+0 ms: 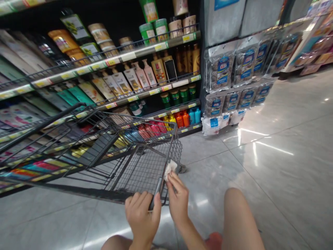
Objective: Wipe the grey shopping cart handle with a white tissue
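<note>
A dark metal shopping cart (104,194) stretches from the left toward the middle of the head view, its wire basket holding nothing that I can see. My left hand (142,215) is wrapped round the near corner of its rim. Between the fingers of my right hand (178,198) is a crumpled white tissue (170,169), pressed against the upright bar at the cart's end. Part of the tissue is covered by my fingertips.
Store shelves (130,55) full of bottles and jars run along the far side, close behind the cart. Packaged scrubbers (221,69) hang at the shelf end. Glossy grey tiles (260,166) cover the floor, and my bare knee (238,215) is at lower right.
</note>
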The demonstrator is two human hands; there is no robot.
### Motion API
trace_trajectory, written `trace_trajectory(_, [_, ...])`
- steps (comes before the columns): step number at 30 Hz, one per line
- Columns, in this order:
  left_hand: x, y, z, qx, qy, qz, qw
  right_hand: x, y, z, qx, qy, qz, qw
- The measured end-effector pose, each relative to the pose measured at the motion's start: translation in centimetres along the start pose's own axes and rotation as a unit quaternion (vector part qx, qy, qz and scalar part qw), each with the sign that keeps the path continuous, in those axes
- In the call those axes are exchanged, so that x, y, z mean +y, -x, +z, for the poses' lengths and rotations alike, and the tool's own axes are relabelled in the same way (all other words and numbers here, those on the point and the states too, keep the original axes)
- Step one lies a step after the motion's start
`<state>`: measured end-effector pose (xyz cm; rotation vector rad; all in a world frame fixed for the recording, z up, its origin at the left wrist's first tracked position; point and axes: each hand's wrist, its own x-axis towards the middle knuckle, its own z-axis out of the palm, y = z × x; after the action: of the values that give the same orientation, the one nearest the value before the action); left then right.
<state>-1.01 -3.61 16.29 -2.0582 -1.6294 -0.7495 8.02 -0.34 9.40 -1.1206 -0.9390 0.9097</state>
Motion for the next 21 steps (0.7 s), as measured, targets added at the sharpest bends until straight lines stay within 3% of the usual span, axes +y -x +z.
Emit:
trace_trajectory(4, [0.9,-0.4,-0.2,-0.044,-0.053,-0.018,0.997,-0.2,1.2,-0.1,-0.013,0.002,0.016,1.0])
trace_trajectory(9, [1.4,-0.4,0.3,-0.041,-0.097,-0.027,0.994,0.7,-0.2,0.1,0.004,0.022,0.006,1.0])
trace_trajectory(15, [1.2,-0.2,0.8,-0.015,-0.093,-0.034,0.995,1.8,-4.0,1.2,0.049,0.015,0.009,0.999])
trace_trajectory(21, [1.7,0.0,1.1,0.022,-0.061,-0.056,0.996,2.0,-9.7,2.4,0.087,0.012,-0.028,0.996])
